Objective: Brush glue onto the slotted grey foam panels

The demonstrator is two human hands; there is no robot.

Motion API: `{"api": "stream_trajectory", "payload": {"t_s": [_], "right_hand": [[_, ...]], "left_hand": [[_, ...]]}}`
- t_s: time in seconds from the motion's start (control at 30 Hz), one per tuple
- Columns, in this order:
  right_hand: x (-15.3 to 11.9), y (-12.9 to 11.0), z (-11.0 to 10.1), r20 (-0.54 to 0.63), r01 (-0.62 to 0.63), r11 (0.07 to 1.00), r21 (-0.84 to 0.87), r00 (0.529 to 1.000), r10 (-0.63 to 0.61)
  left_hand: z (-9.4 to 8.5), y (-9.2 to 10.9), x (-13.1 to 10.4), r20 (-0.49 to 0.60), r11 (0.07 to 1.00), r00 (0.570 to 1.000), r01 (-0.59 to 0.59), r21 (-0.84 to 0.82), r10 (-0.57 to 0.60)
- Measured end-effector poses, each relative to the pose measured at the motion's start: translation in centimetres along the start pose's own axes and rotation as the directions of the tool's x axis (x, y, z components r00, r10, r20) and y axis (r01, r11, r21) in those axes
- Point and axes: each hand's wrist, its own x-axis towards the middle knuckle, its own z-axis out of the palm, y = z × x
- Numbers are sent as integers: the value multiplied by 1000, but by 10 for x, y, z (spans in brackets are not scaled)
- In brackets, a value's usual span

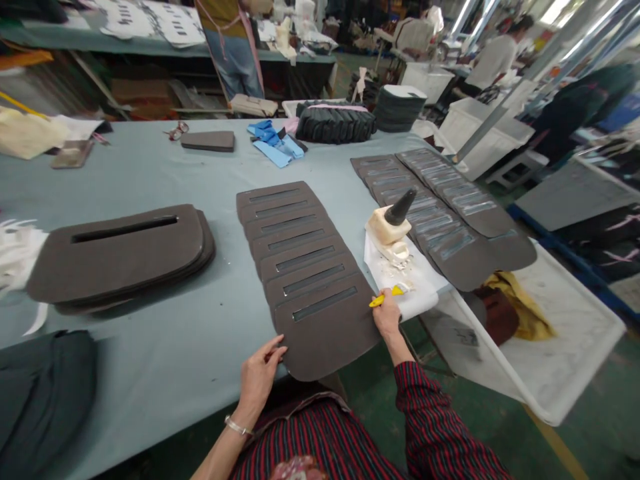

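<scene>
My right hand point(387, 315) is closed round a yellow-handled brush point(385, 298), whose pale tip lies over a white sheet point(417, 297). On that sheet stands a cream plastic container point(387, 230) with a black cone on top and whitish residue around it. My left hand point(260, 373) rests its fingertips at the left edge of the nearest dark brown panel point(325, 340), fingers slightly apart. Several such panels overlap in a row running away from me, each with a long narrow slot. To the right, more overlapping panels point(445, 247) have shiny marks round their slots.
A stack of slotted panels point(125, 253) lies at left, with dark folded material point(45, 400) nearer me. Blue strips point(277, 147), scissors point(177, 130) and a black bundle point(335, 123) sit at the back. A white bin point(550, 333) adjoins the table's right side. People are beyond.
</scene>
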Motion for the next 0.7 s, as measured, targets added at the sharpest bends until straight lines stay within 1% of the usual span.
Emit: {"api": "stream_trajectory", "payload": {"t_s": [0.2, 0.37, 0.7], "right_hand": [[0, 1, 0, -16, -13, 1000, 1, 1000, 13], [1, 3, 3, -11, -39, 999, -4, 999, 39], [1, -1, 0, 12, -71, 997, -8, 997, 71]], "left_hand": [[2, -1, 2, -15, 1000, 1000, -2, 14, 3], [4, -4, 4, -23, 998, 1000, 1, 60, 0], [5, -7, 5, -21, 997, 1000, -21, 73, 23]]}}
